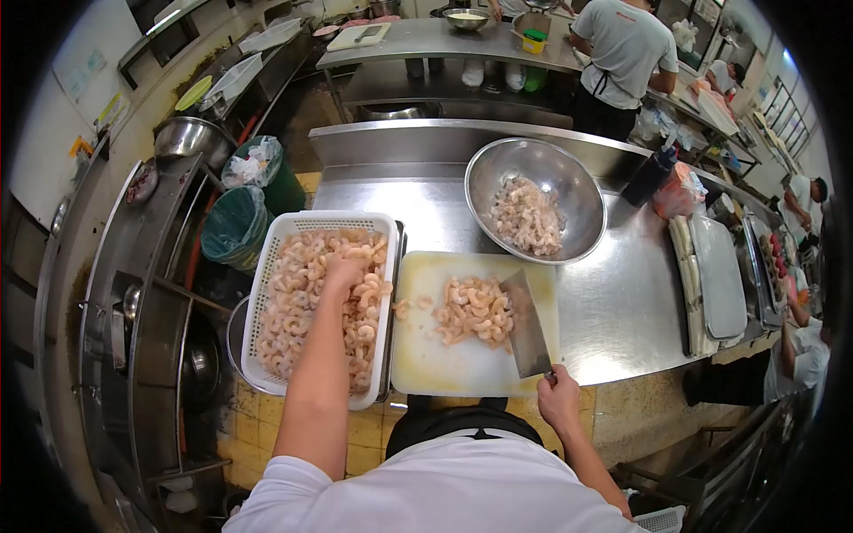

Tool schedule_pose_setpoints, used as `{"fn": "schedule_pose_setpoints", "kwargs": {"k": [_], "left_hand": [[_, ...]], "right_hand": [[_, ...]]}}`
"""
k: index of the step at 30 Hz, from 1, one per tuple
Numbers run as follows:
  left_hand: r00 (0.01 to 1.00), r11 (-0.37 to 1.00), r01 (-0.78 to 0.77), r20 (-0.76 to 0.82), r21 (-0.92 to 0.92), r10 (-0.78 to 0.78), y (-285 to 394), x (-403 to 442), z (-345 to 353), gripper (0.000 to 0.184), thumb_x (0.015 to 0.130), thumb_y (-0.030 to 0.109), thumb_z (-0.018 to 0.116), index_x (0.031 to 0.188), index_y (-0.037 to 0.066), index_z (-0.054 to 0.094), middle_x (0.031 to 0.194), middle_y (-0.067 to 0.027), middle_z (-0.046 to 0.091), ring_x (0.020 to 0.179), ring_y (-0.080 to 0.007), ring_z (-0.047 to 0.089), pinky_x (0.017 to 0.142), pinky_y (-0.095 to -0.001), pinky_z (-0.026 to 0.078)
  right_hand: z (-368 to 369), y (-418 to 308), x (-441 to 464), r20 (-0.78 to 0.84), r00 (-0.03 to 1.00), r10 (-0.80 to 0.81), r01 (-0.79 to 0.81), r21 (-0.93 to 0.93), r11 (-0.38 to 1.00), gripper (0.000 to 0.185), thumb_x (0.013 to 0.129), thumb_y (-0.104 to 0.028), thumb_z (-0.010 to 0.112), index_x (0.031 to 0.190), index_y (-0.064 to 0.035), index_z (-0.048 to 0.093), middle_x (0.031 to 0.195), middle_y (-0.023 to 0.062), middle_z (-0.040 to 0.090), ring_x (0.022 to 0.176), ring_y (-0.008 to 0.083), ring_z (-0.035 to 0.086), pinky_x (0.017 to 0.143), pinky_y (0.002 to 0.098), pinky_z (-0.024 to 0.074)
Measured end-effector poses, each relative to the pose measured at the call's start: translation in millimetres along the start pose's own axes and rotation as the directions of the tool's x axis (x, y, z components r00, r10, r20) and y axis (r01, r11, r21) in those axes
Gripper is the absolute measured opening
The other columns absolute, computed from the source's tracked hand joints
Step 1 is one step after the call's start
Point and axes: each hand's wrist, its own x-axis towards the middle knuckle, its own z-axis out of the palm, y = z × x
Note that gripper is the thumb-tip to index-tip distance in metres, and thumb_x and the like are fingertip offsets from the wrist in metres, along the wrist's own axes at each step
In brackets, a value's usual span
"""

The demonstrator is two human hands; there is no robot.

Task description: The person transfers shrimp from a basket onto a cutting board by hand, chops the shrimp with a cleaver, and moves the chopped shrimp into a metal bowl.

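Observation:
My left hand (348, 268) reaches into the shrimp in a white perforated basket (387, 233); its fingers are partly hidden among them, and whether they hold any cannot be made out. My right hand (558, 393) is wrapped round the handle of a cleaver (530, 333). The broad blade rests at the right side of a pile of peeled shrimp (474, 311) on the white cutting board (426, 373). A few shrimp lie loose near the board's left edge. Behind the board, a steel bowl (582, 186) holds chopped shrimp (526, 216).
Dark bottle (649, 177) and plastic bag (680, 191) stand right of the bowl. Trays (718, 280) lie farther right on the steel counter (613, 302). Green bins (235, 233) are left of the basket. Several people work beyond, one at the back table (426, 40).

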Motion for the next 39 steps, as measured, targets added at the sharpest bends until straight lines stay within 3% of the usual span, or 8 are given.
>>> {"fn": "schedule_pose_setpoints", "kwargs": {"k": [2, 5, 15, 20, 23, 29, 33, 39], "left_hand": [[0.984, 0.884, 0.172, 0.111, -0.436, -0.136, -19, 26, -12, 0.029, 0.093, 0.007, 0.062, 0.119, -0.002, 0.069, 0.101, -0.0157, 0.073, 0.084, -0.0256, 0.074, 0.065, -0.0382, 0.064], [0.966, 0.826, 0.225, 0.230, -0.516, -0.119, 9, 5, -27, 0.012, 0.094, 0.008, 0.064, 0.106, 0.005, 0.065, 0.095, -0.0110, 0.070, 0.079, -0.0211, 0.072, 0.059, -0.0373, 0.061], [0.916, 0.971, 0.002, 0.390, -0.240, 0.095, 58, -96, 97, 0.007, 0.093, 0.004, 0.060, 0.088, 0.006, 0.065, 0.084, -0.0093, 0.071, 0.067, -0.0183, 0.069, 0.045, -0.0330, 0.052], [0.891, 0.937, -0.221, 0.446, 0.272, 0.080, 11, -107, 163, 0.014, 0.088, 0.015, 0.071, 0.100, 0.007, 0.073, 0.087, -0.0116, 0.072, 0.079, -0.0247, 0.071, 0.065, -0.0378, 0.059], [0.874, 0.705, -0.455, 0.424, 0.543, 0.237, 39, -148, 153, 0.030, 0.088, 0.026, 0.073, 0.112, 0.009, 0.079, 0.105, -0.0154, 0.077, 0.103, -0.0312, 0.074, 0.099, -0.0440, 0.057], [0.919, 0.612, -0.264, 0.001, 0.745, 0.395, -3, -128, 131, 0.065, 0.093, 0.038, 0.074, 0.143, -0.002, 0.060, 0.157, -0.0345, 0.044, 0.142, -0.0467, 0.049, 0.119, -0.0516, 0.042], [0.921, 0.626, -0.313, 0.068, 0.714, 0.383, -62, -135, 135, 0.063, 0.099, 0.029, 0.067, 0.144, -0.012, 0.050, 0.158, -0.0394, 0.036, 0.149, -0.0541, 0.035, 0.125, -0.0561, 0.031], [0.836, 0.731, -0.541, 0.177, 0.416, 0.519, -87, -185, 138, 0.045, 0.096, 0.011, 0.062, 0.137, -0.008, 0.058, 0.148, -0.0304, 0.056, 0.140, -0.0460, 0.051, 0.119, -0.0506, 0.041]], "right_hand": [[-4, -8, -3, 0.018, 0.999, 0.033, -0.033, 0.018, 0.999, 0.033, 0.089, -0.014, 0.063, 0.115, 0.0049, 0.070, 0.082, 0.0237, 0.072, 0.076, 0.0390, 0.071, 0.074, 0.0466, 0.0556], [-5, -9, -3, 0.023, 0.998, 0.061, -0.062, 0.050, 0.997, 0.031, 0.089, -0.014, 0.062, 0.113, 0.0046, 0.070, 0.082, 0.0245, 0.072, 0.077, 0.0422, 0.071, 0.075, 0.0477, 0.0558], [-7, 5, 3, 0.049, 0.998, 0.033, -0.035, 0.046, 0.998, 0.034, 0.090, -0.015, 0.062, 0.116, 0.0058, 0.069, 0.079, 0.0221, 0.070, 0.071, 0.0332, 0.070, 0.071, 0.0433, 0.0548], [-11, 8, 4, 0.056, 0.998, 0.008, -0.010, 0.019, 1.000, 0.036, 0.091, -0.015, 0.064, 0.120, 0.0056, 0.069, 0.082, 0.0231, 0.072, 0.076, 0.0362, 0.071, 0.075, 0.0450, 0.0556], [-15, 7, 3, 0.028, 0.998, -0.061, 0.061, -0.008, 0.998, 0.034, 0.090, -0.013, 0.065, 0.120, 0.0036, 0.070, 0.087, 0.0235, 0.072, 0.081, 0.0390, 0.071, 0.077, 0.0470, 0.0555], [-26, -8, 9, -0.029, 0.962, -0.272, 0.261, -0.200, 0.945, 0.028, 0.091, -0.009, 0.067, 0.119, -0.0060, 0.071, 0.093, 0.0208, 0.066, 0.085, 0.0431, 0.067, 0.075, 0.0527, 0.0535], [-14, -9, 31, -0.063, 0.924, -0.378, 0.349, -0.268, 0.898, 0.031, 0.090, -0.008, 0.067, 0.122, -0.0086, 0.071, 0.092, 0.0193, 0.063, 0.084, 0.0418, 0.067, 0.073, 0.0526, 0.0535], [-20, -1, 14, 0.125, 0.874, -0.469, 0.480, -0.365, 0.798, 0.034, 0.089, -0.008, 0.069, 0.122, -0.0114, 0.073, 0.088, 0.0174, 0.062, 0.082, 0.0386, 0.066, 0.070, 0.0498, 0.0542]]}}
